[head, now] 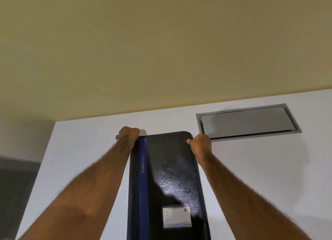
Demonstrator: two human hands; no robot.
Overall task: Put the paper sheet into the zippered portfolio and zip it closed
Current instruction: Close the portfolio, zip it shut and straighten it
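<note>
A black zippered portfolio lies flat and closed on the white table, with a blue spine strip along its left side and a white name label near its front. My left hand grips its far left corner, fingers curled over the edge. Closed around the far right corner is my right hand, thumb pressed on the cover. Whether it pinches a zip pull cannot be told. No paper sheet is in view.
A grey metal cable-hatch cover is set flush in the table to the right of the portfolio. The table's far edge meets a beige wall. Left of the table, the surface drops off to a dark floor.
</note>
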